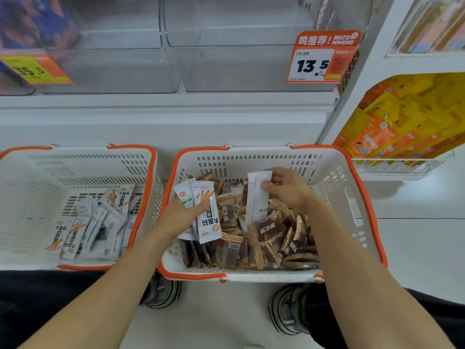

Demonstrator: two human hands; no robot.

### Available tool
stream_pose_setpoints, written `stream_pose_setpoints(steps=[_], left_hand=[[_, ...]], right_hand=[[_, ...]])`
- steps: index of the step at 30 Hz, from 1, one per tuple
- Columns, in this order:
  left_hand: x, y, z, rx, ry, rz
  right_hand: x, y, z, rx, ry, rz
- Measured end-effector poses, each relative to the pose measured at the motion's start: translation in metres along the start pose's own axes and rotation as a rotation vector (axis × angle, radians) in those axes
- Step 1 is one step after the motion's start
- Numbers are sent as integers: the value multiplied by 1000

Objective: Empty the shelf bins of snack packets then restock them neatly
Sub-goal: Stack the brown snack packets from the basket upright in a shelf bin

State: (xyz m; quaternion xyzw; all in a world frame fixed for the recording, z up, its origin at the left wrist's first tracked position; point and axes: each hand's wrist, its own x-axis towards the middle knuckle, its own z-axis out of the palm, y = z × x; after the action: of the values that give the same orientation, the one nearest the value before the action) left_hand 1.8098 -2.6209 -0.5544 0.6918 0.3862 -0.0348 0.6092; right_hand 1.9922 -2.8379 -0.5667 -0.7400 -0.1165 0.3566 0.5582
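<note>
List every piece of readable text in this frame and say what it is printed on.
"鸣推荐! RECOMMEND": header of the orange price tag on the shelf bin.
"13.5": same tag; its small print is unreadable.
"35.5": yellow price tag, blurred.
"大面筋": white snack packets held in the left hand, seen inverted.
White packet in the right hand: back side, no legible text.
Brown packets: characters too blurred.
Orange boxes: unreadable.

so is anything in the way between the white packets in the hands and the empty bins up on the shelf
Nothing visible blocks them. The left hand grips a few white packets and the right hand pinches another white packet, both above the brown packets in the right basket. The clear bins above stand empty.
</note>
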Motion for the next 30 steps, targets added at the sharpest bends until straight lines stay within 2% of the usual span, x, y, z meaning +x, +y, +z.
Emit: stream_pose_setpoints(steps=[3,5,7,9,11,13,15,17,19,21,24,30], left_hand=[[-1,5,7,-69,15,43],[-3,6,10,-85,10,56],[-5,4,11,-52,8,38],[-5,0,9,-17,14,5],[-5,-4,6,3,29,-21],[-4,-5,2,21,48,-36],[-3,-2,-1,-29,39,-61],[-4,5,-5,-204,-39,-91],[-8,15,-9,-364,-147,-85],[-15,25,-15,-397,-208,-33],[-25,41,-37,-229,-101,42],[-28,59,-154,365,341,88]], right_hand=[[0,-13,-7,178,-54,-6],[-2,-16,-5,174,-81,26],[-2,-16,0,-99,-4,-4],[2,-8,5,-440,152,-71],[3,-7,9,-419,256,-52],[6,-7,12,-175,156,2],[3,-17,19,65,-49,32],[-3,-31,32,128,-199,17],[-3,-39,53,84,-217,-40],[-1,-46,80,21,-134,-123],[3,-61,125,-100,-47,-270],[3,-86,176,-234,-215,-336]])
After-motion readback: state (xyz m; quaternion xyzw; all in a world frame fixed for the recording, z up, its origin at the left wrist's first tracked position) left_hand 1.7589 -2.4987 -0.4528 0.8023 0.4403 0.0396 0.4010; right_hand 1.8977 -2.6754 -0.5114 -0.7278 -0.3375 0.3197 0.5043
